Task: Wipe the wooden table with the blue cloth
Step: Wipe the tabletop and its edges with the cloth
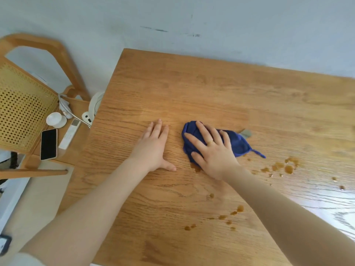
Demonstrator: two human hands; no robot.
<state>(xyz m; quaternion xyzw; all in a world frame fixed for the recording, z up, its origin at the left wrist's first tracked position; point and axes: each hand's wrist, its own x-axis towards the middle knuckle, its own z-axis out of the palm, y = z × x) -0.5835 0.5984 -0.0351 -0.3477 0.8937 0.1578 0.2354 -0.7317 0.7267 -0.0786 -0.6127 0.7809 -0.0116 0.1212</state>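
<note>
The wooden table (pixel 211 89) fills most of the head view. A bunched blue cloth (pixel 239 143) lies near its middle, and my right hand (pixel 213 152) presses flat on top of it with fingers spread, a ring on one finger. My left hand (pixel 153 148) rests palm down on the bare wood just left of the cloth, fingers together, holding nothing. Brown sticky spots (pixel 284 167) are scattered to the right of the cloth, and more brown spots (pixel 230 215) sit nearer to me. A damp streak runs across the wood behind the cloth.
A wooden chair (pixel 28 104) with a woven back stands left of the table. On its seat lie a black phone (pixel 49 144), a white remote (pixel 69 133), a small white cup (pixel 55 120) and a cable. A pale wall runs behind the table.
</note>
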